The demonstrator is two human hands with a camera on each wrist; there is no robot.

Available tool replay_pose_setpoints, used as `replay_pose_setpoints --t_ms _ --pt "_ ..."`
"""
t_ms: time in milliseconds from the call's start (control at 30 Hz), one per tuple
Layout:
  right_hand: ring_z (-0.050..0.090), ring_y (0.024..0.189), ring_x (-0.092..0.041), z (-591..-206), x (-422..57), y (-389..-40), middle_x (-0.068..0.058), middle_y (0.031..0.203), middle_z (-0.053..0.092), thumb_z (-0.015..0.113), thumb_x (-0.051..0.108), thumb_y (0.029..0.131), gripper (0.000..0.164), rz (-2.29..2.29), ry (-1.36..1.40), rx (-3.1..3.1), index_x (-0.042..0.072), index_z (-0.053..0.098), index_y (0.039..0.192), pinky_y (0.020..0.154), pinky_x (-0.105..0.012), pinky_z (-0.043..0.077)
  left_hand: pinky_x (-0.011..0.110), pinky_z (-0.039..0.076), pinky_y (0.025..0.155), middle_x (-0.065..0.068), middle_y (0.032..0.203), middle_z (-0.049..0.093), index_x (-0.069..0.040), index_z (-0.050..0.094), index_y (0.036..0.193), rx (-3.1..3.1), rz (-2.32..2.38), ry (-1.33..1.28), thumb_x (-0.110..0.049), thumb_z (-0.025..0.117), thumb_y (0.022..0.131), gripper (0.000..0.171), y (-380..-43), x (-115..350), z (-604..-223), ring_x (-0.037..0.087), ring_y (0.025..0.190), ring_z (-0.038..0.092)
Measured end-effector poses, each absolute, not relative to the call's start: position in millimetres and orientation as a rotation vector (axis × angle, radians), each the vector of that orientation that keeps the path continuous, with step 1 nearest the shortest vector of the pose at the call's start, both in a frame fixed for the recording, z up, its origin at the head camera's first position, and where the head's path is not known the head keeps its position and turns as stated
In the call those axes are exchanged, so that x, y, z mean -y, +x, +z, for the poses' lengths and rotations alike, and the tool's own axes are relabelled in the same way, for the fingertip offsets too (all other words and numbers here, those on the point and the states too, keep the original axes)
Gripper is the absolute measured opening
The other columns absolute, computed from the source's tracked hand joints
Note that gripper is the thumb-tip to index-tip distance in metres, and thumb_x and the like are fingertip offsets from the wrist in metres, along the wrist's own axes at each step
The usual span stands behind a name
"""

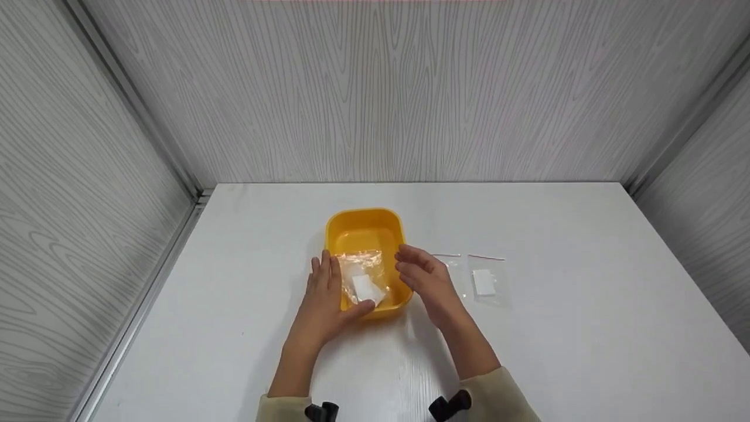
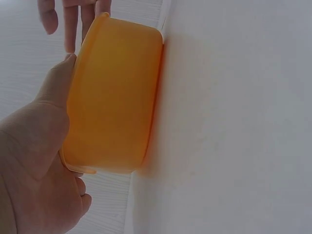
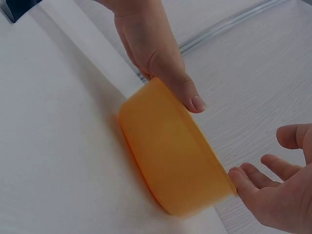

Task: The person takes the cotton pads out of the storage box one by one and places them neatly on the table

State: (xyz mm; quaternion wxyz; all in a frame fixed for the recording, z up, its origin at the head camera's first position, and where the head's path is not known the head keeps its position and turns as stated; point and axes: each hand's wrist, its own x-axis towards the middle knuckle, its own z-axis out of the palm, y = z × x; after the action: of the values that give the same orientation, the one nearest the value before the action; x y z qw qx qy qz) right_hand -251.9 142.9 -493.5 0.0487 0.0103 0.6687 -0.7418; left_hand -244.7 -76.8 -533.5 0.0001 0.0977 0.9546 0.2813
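A yellow plastic box (image 1: pixel 368 220) stands on the white table, with clear zip bags (image 1: pixel 370 264) and a white piece (image 1: pixel 364 288) inside its near half. My left hand (image 1: pixel 322 302) rests at the box's near left corner, fingers straight along the left side and thumb over the front rim. In the left wrist view the thumb lies along the rim of the orange-looking box (image 2: pixel 114 95). My right hand (image 1: pixel 432 284) is at the right rim, fingers loosely bent with nothing seen between them. In the right wrist view, a fingertip of that hand (image 3: pixel 278 195) meets the rim.
Right of the box lies a flat clear zip bag (image 1: pixel 498 293) holding a white rectangle (image 1: pixel 484 282). Another clear bag (image 1: pixel 456 272) beside it is partly hidden by my right hand. Wood-grain panels (image 1: pixel 381 88) enclose the table (image 1: pixel 586 322) at the back and sides.
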Motion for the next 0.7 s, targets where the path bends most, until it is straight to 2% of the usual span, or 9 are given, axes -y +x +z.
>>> replay_pose_setpoints --t_ms 233,467,600,700 --pt "0.039 0.143 -0.035 -491 -127 -265 -0.017 0.152 0.044 0.058 0.023 0.099 0.053 -2.216 0.040 -1.892 0.010 0.045 0.149 0.119 -0.050 0.030 0.045 0.008 0.124 0.007 0.168 -0.012 -0.007 0.004 0.160 -2.994 0.868 0.291 -0.075 0.061 0.081 0.119 -246 76 -533 0.028 0.154 -0.012" --pt "0.031 0.147 -0.036 -492 -114 -272 -0.017 0.159 0.033 0.057 0.030 0.100 0.057 -2.177 0.064 -1.810 0.013 0.040 0.152 0.121 -0.053 0.023 0.046 0.010 0.124 0.006 0.168 -0.013 -0.007 0.005 0.160 -3.010 0.875 0.293 -0.076 0.061 0.081 0.119 -245 80 -532 0.028 0.154 -0.012" --pt "0.031 0.147 -0.036 -497 -108 -275 -0.018 0.160 0.031 0.057 0.026 0.097 0.063 -2.151 0.099 -1.826 0.011 0.035 0.154 0.121 -0.052 0.024 0.048 0.011 0.123 0.008 0.168 -0.012 -0.007 0.005 0.160 -3.008 0.879 0.300 -0.076 0.060 0.081 0.119 -243 79 -534 0.029 0.154 -0.011" --pt "0.042 0.138 -0.033 -497 -102 -280 -0.016 0.152 0.039 0.057 0.024 0.095 0.068 -2.147 0.161 -1.812 0.011 0.030 0.156 0.117 -0.048 0.033 0.048 0.012 0.124 0.010 0.168 -0.011 -0.005 0.007 0.160 -3.014 0.877 0.305 -0.075 0.061 0.081 0.118 -243 81 -533 0.032 0.154 -0.011"
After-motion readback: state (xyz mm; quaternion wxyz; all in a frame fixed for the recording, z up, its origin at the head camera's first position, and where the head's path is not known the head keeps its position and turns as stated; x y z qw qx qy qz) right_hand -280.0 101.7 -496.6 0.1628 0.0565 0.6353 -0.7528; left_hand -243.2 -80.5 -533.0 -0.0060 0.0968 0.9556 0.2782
